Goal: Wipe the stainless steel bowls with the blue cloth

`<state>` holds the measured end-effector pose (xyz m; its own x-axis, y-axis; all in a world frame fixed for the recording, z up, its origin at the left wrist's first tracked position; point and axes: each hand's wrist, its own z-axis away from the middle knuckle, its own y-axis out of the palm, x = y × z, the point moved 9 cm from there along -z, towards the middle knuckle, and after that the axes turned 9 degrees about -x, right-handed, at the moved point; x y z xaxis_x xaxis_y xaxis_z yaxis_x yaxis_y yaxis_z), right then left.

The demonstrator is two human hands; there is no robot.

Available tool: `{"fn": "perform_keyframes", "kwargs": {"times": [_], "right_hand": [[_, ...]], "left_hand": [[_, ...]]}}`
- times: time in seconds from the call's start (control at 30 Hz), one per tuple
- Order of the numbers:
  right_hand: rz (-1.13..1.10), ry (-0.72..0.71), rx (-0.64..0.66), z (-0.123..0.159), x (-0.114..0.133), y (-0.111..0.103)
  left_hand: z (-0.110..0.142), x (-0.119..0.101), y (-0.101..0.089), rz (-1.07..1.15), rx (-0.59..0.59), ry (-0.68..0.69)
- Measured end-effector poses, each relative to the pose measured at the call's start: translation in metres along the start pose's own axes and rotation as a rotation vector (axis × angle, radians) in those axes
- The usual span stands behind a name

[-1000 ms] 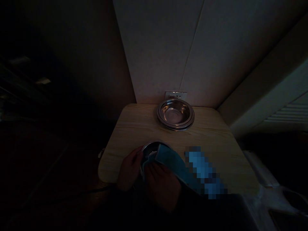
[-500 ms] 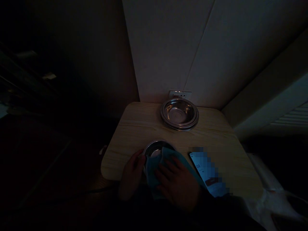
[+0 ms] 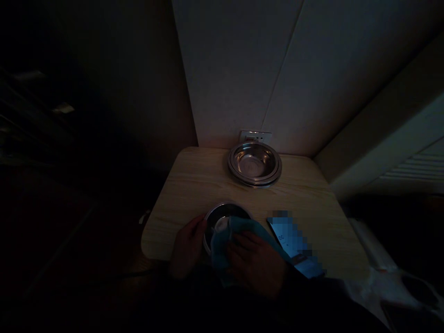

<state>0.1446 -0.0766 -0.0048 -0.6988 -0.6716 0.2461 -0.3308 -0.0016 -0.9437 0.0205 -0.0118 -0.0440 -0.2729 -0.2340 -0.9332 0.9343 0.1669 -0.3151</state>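
Observation:
A shiny metal bowl [image 3: 222,209] stands near the front edge of the small table. My left hand [image 3: 188,245] grips its left rim, fingers closed on it. A blue-green cloth [image 3: 243,225] hangs over the bowl's front right side and partly inside it. My right hand [image 3: 255,259] presses on the cloth with the fingers curled into it. The cloth and that hand hide much of the bowl's near side. The scene is dim, so finger details are hard to see.
Stacked metal bowls [image 3: 254,164] stand at the back of the wooden table [image 3: 197,175], by a wall socket [image 3: 255,136]. A lit phone [image 3: 289,243] lies right of the cloth. A white panel [image 3: 388,152] is at the right.
My right hand and the cloth have shifted slightly over the bowl, and the cloth's edge has folded differently. My left hand stays at the rim. The whole view has moved a little.

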Motion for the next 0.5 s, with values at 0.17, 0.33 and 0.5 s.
{"fn": "perform_keyframes", "kwargs": {"times": [0.17,0.33,0.5], "right_hand": [[0.040,0.182,-0.085,-0.019,0.011,0.019],[0.082,0.295,-0.163,-0.024,0.012,0.024],[0.017,0.042,-0.062,-0.001,0.002,0.003]], "left_hand": [[0.004,0.006,0.000,-0.023,-0.037,-0.022],[0.006,0.007,-0.005,-0.026,-0.050,-0.038],[0.006,0.004,-0.003,-0.013,-0.021,-0.051]]}}
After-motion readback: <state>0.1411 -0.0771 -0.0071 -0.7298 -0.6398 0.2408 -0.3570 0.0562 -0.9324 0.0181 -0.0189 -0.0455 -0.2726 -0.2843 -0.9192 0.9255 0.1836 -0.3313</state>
